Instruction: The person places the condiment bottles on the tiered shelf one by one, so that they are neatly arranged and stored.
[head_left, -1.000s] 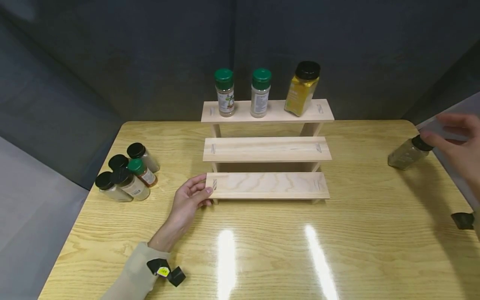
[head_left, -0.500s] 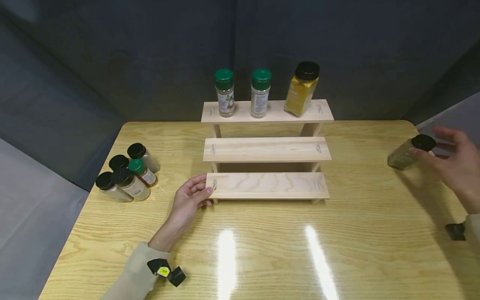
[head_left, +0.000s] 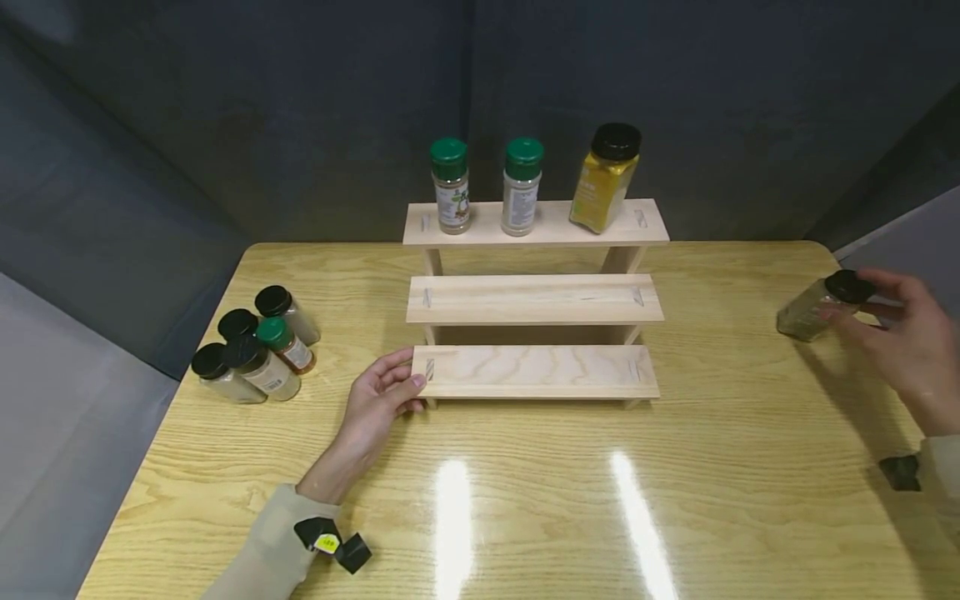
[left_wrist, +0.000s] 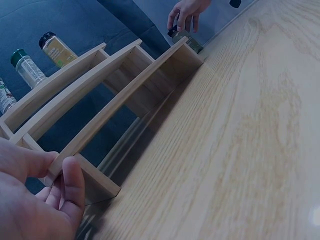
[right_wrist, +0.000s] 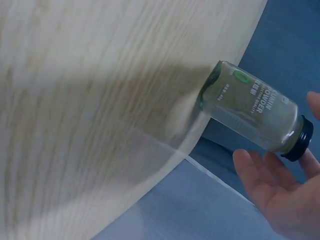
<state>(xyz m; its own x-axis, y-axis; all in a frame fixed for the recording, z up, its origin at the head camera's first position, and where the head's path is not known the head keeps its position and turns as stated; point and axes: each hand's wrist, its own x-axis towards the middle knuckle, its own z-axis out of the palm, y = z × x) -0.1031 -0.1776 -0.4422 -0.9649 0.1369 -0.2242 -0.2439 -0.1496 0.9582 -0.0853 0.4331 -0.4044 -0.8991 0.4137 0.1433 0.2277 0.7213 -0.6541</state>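
A three-tier wooden shelf rack (head_left: 534, 372) stands mid-table. My left hand (head_left: 382, 390) pinches the left end of its lowest step between thumb and fingers, as the left wrist view also shows. At the far right, a clear jar (right_wrist: 255, 107) with a black cap stands on the table; its label reads "…UMIN POWDER". My right hand (head_left: 903, 337) is loosely around its upper part, thumb in front and fingers behind the cap. In the right wrist view, gaps show between the fingers (right_wrist: 250, 172) and the jar. The top step carries two green-capped bottles (head_left: 521, 196) and a yellow jar (head_left: 600, 190).
Several spice jars (head_left: 272, 375) with black caps and one green-capped bottle (head_left: 296, 354) stand clustered on the left of the wooden table (head_left: 525, 500). Dark cloth (head_left: 337, 125) hangs behind. The table's right edge runs just beyond the cumin jar.
My right hand has come in leftward and down around the cumin jar. The jar stays in its place. My left hand keeps its hold on the rack.
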